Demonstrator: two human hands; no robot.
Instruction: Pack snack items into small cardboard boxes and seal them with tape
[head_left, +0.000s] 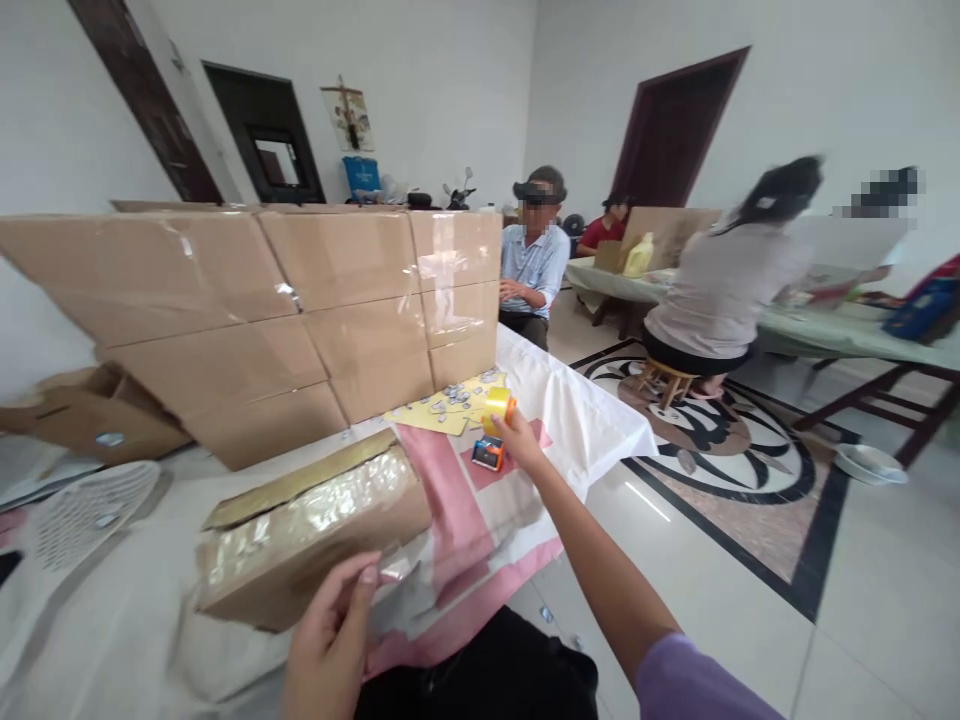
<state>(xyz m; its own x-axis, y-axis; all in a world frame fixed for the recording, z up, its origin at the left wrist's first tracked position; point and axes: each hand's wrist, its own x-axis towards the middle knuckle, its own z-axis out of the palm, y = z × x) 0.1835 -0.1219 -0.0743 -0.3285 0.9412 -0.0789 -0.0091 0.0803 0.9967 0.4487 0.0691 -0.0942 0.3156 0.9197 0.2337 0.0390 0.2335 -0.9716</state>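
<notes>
My right hand (pixel 519 440) is stretched out over the table, closed around a tape dispenser with a yellow roll (pixel 496 408) and an orange and dark front end (pixel 487 454). Close to me, my left hand (pixel 334 625) pinches the loose end of a clear tape strip (pixel 397 568) between thumb and fingers. The strip seems to run toward the dispenser, though its middle is hard to see. Between the stacked boxes and my left hand lies a small cardboard box (pixel 315 540), with shiny tape over its top and one flap edge standing up.
Taped cartons (pixel 360 320) are stacked high at the table's far left. A white basket (pixel 90 520) and an open carton (pixel 97 420) lie left. A pink and white tablecloth (pixel 457 510) covers the table. One person (pixel 536 260) sits beyond it; others work at another table (pixel 825 330).
</notes>
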